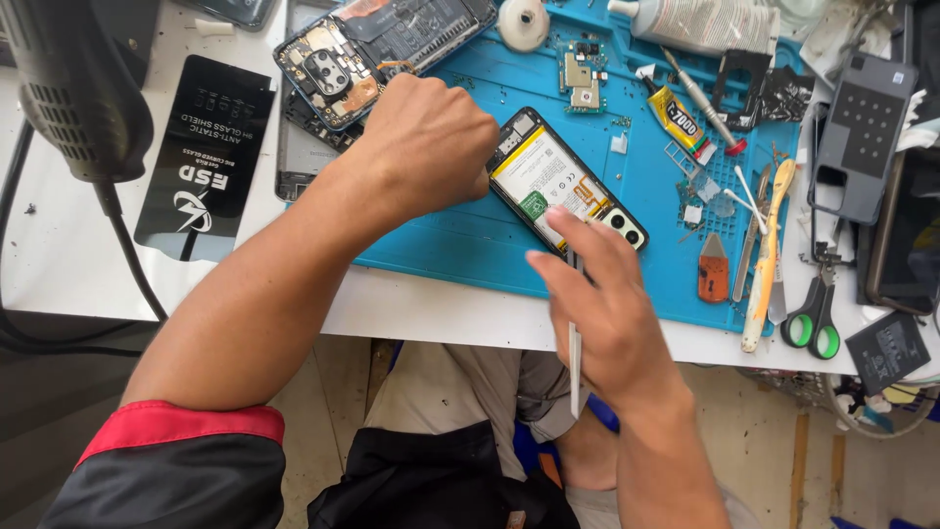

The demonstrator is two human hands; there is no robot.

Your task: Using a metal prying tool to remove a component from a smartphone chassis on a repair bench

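Observation:
An opened phone with a yellow-and-white battery lies back-up on the blue work mat. My left hand is clenched and grips the phone's left end. My right hand hovers at the phone's near edge and holds slim metal tweezers, whose handle points down toward me while the tips sit at the phone, hidden under my fingers.
A second opened phone lies at the mat's top left, with a small circuit board beside it. A glue tube, screwdriver, yellow-handled tool and green-handled scissors lie to the right. A black packet and a heat gun are at the left.

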